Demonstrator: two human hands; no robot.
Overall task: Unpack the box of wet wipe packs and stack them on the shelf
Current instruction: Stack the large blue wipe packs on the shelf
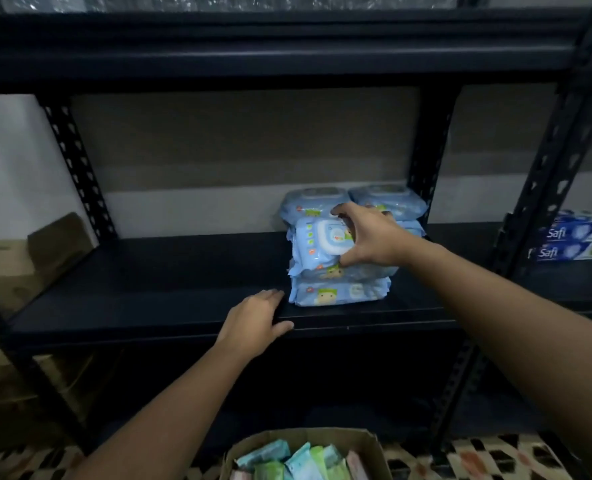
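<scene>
Blue wet wipe packs stand in short stacks on the right part of the dark shelf board [156, 299]. My right hand [367, 237] grips the top pack [317, 245] of the front stack, with fingers over its far edge and thumb at its near edge. Two more packs lie under it, the lowest pack [339, 293] resting on the board. Behind them sits the rear stack [308, 202], with another stack [388, 199] to its right. My left hand [256, 320] rests flat on the shelf's front edge, just left of the front stack. The open cardboard box [305, 441] below holds several packs.
A black slotted upright [76, 168] frames the shelf at left and another upright [426, 161] at right. Safi toothpaste boxes [571, 240] lie on the neighbouring shelf to the right. Brown cartons [17, 265] stand at far left. A patterned floor mat [495, 459] lies under the box.
</scene>
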